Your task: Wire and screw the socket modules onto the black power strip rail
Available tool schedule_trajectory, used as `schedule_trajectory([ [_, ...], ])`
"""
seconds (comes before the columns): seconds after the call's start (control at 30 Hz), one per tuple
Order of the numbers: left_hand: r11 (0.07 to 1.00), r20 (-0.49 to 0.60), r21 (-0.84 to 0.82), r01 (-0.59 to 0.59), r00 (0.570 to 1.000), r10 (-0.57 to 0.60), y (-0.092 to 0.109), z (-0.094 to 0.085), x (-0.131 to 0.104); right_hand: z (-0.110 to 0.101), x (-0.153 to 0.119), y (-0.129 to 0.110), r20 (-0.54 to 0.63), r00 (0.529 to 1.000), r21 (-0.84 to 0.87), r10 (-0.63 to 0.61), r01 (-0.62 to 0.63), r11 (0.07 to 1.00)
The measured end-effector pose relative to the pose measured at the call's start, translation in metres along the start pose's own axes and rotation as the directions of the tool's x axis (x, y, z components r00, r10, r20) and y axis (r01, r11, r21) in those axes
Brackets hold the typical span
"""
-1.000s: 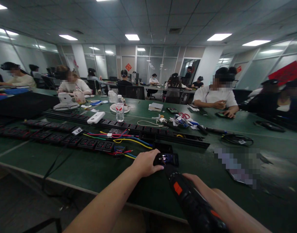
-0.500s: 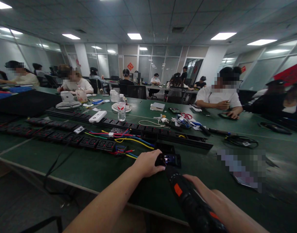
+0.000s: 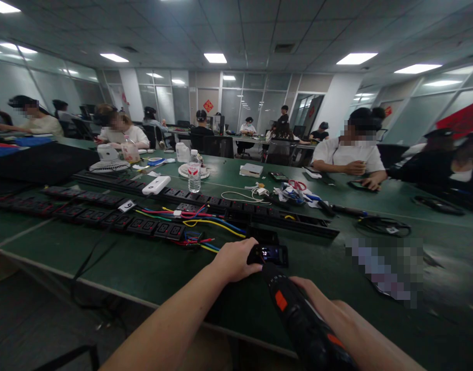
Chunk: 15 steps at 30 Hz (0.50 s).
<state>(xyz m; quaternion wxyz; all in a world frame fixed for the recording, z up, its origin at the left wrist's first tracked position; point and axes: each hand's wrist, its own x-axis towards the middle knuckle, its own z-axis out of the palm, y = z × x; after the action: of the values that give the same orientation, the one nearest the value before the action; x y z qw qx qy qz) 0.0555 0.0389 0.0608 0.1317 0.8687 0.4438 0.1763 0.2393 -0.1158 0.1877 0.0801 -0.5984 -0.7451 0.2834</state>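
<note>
My left hand [image 3: 237,259] is closed around the left end of a small black module with a lit display [image 3: 275,253], which lies near the front of the table. In my right hand [image 3: 329,309] is a black cordless drill with orange accents [image 3: 292,314]. The drill's nose points at the module, close to my left thumb; its tip is hidden there. Left of the module, red, blue and yellow wires [image 3: 216,226] run from the black power strip sockets [image 3: 155,228].
A long black rail with sockets [image 3: 205,200] lies behind the module. On it or near it stand a white box [image 3: 156,185] and a water bottle [image 3: 194,178]. Scissors [image 3: 297,184], bundled cables [image 3: 383,225] and a blurred-out item [image 3: 387,270] lie to the right. A co-worker [image 3: 348,154] sits across the table.
The drill has shifted very slightly left and up, its nose still at the module. My left hand keeps its hold with no visible movement.
</note>
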Motion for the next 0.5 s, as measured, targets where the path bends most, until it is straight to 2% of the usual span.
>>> schedule_trajectory([
  [0.1, 1.000, -0.006, -0.003, -0.011, 1.000, 0.011, 0.000, 0.001, 0.000, -0.005, 0.002, -0.005, 0.083, 0.996, 0.009, 0.034, -0.035, 0.999],
  [0.3, 1.000, -0.008, 0.009, -0.011, 1.000, 0.011, 0.001, 0.000, -0.001, -0.010, 0.000, -0.019, 0.037, 0.999, 0.053, -0.013, 0.011, 0.999],
  [0.5, 0.999, -0.038, 0.007, -0.040, 0.998, 0.040, -0.001, 0.001, -0.002, -0.009, 0.002, -0.013, 0.035, 0.999, -0.006, 0.018, -0.018, 1.000],
])
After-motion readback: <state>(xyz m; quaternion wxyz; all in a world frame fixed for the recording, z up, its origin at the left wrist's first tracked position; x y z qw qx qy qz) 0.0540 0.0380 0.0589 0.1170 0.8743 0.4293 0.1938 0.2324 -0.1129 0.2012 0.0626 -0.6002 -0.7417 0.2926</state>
